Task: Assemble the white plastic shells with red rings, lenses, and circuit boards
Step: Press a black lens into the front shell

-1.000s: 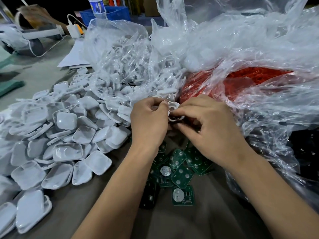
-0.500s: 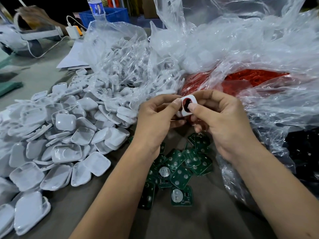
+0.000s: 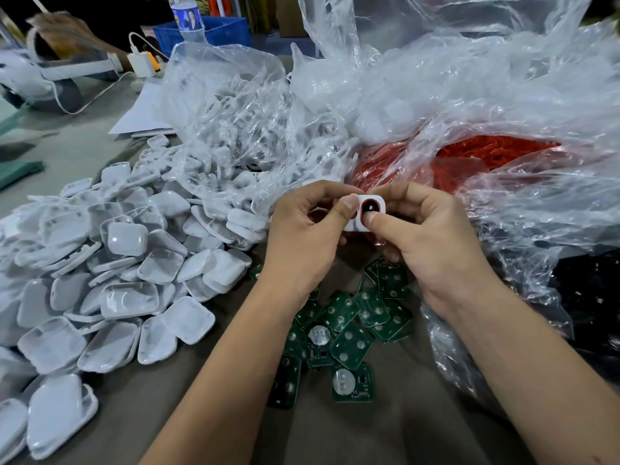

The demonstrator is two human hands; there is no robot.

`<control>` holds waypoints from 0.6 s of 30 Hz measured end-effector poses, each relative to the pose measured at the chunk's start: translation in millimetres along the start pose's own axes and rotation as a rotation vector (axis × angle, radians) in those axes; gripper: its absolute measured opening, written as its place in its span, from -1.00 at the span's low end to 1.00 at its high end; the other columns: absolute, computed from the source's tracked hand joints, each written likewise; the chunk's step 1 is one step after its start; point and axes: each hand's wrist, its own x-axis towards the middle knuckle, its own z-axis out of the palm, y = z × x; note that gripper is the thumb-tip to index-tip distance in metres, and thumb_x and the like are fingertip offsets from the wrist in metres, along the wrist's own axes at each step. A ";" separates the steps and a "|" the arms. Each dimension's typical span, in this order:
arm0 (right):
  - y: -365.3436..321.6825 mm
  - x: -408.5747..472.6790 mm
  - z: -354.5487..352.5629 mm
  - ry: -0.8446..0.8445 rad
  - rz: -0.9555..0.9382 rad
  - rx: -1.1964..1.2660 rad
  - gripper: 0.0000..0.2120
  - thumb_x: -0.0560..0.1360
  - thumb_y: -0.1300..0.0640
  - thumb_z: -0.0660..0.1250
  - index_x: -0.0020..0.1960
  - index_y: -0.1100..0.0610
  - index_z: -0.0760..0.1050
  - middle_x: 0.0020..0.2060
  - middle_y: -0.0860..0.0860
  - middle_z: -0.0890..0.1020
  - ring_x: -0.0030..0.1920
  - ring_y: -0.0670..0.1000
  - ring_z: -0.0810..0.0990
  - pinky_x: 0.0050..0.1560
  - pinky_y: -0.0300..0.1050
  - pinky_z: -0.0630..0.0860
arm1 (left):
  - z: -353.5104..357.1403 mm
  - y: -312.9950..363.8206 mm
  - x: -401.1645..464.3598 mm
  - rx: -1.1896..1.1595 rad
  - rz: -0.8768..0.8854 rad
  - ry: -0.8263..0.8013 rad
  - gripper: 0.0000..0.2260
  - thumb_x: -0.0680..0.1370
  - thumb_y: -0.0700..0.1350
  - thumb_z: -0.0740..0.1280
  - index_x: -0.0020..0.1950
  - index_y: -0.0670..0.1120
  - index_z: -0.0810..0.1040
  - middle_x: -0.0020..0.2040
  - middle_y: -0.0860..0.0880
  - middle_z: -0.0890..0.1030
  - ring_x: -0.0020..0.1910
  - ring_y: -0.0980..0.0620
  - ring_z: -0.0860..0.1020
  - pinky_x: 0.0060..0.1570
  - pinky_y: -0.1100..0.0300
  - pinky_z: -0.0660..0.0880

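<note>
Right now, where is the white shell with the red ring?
Centre of the head view: the white shell is pinched between left hand and right hand, above the green circuit boards.

Place: small-parts assembly workbench in a workshop.
Left of the grip: white shells (image 3: 110,290) heaped in bulk.
Behind it: clear bags (image 3: 436,105) of parts, one of red rings (image 3: 486,152).
Below it: green boards (image 3: 349,340) scattered loose.
</note>
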 end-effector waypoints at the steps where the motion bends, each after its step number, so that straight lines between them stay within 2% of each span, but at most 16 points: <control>1: 0.0 -0.2 0.4 -0.004 -0.005 0.009 -0.83 0.49 0.36 0.50 0.03 0.17 0.65 -0.22 0.04 0.75 -0.31 -0.14 0.68 -0.41 -0.37 0.48 | -0.2 -1.1 0.3 0.021 -0.001 0.007 -0.91 0.61 -0.18 0.42 0.00 -0.07 0.73 -0.12 -0.13 0.72 -0.23 0.05 0.61 -0.25 0.21 0.53; 4: -0.5 0.9 -1.3 -0.014 -0.011 0.012 -0.73 0.46 0.36 0.53 0.09 0.12 0.61 -0.21 0.05 0.74 -0.28 -0.10 0.68 -0.39 -0.37 0.48 | -1.3 -2.3 0.8 0.041 -0.003 0.011 -0.92 0.60 -0.18 0.44 -0.02 -0.06 0.75 -0.16 -0.03 0.73 -0.27 0.14 0.61 -0.26 0.30 0.51; 7: -1.3 1.3 -2.5 -0.025 -0.021 -0.043 -0.65 0.45 0.33 0.55 0.16 0.10 0.57 -0.22 0.03 0.72 -0.24 -0.06 0.69 -0.34 -0.32 0.50 | -2.2 -2.0 1.6 0.041 -0.003 0.014 -0.93 0.58 -0.19 0.46 -0.02 -0.08 0.75 -0.15 -0.02 0.74 -0.18 0.02 0.68 -0.17 0.22 0.57; 12: -4.3 1.5 -2.1 -0.010 0.049 0.097 -0.73 0.49 0.38 0.48 0.15 0.17 0.59 -0.18 0.12 0.72 -0.20 0.06 0.66 -0.33 -0.20 0.50 | -2.4 1.7 1.9 0.031 0.026 0.008 -0.93 0.58 -0.22 0.46 0.00 -0.13 0.74 -0.13 -0.08 0.74 -0.13 -0.07 0.71 -0.18 0.26 0.58; 18: -6.7 2.5 -2.9 0.013 0.098 0.173 -0.80 0.47 0.36 0.49 0.05 0.17 0.63 -0.19 0.09 0.75 -0.22 -0.02 0.69 -0.31 -0.21 0.56 | -2.1 3.7 1.5 0.022 0.071 0.007 -0.93 0.59 -0.24 0.45 -0.01 -0.12 0.73 -0.14 -0.11 0.73 -0.14 -0.06 0.70 -0.16 0.23 0.58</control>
